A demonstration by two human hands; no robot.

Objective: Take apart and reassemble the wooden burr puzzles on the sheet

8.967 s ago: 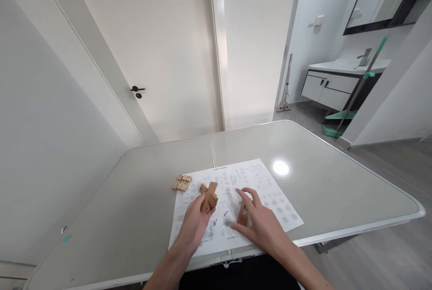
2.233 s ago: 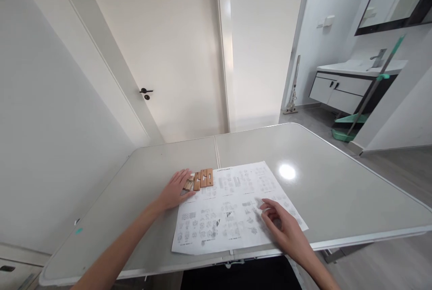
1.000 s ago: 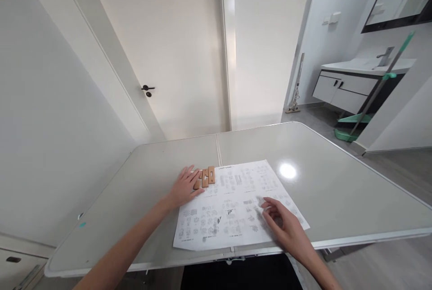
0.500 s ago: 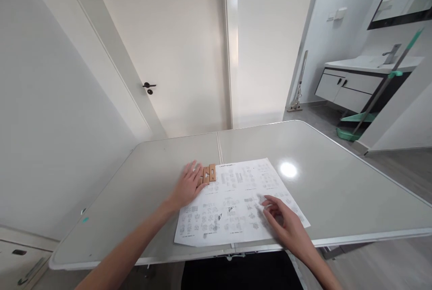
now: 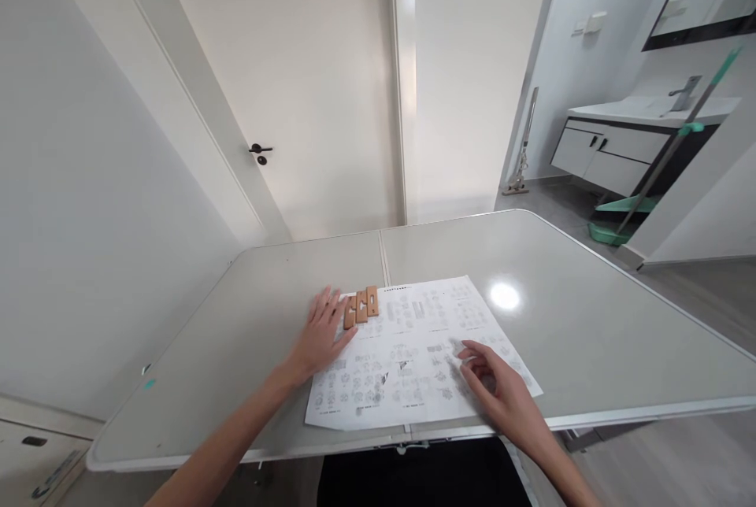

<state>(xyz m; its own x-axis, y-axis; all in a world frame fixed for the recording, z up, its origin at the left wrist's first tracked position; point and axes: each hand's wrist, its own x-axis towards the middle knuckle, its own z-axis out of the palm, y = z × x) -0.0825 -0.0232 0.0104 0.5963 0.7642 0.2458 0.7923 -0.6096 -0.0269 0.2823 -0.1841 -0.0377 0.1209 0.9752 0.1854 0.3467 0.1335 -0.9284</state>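
Three small brown wooden pieces (image 5: 361,307) with cut-out notches and slots lie side by side at the upper left of a printed paper sheet (image 5: 413,405). My left hand (image 5: 322,330) rests just left of them, fingers stretched out and thumb below the leftmost piece; whether it touches that piece I cannot tell. My right hand (image 5: 496,385) lies over the right part of the sheet, fingers loosely curled and apart from the thumb, with nothing between them. Small diagrams cover the sheet, and two dark torn-looking marks show near its middle.
The paper lies on a grey folding table (image 5: 591,334) with a metal rim and a centre seam. Beyond stands a white door (image 5: 319,82). To the right are a washbasin cabinet (image 5: 614,149), a mop (image 5: 524,149) and a green dustpan (image 5: 611,234).
My left hand has slid a little to the left, off the wooden pieces, so the leftmost one shows more fully. My right hand stays where it was.
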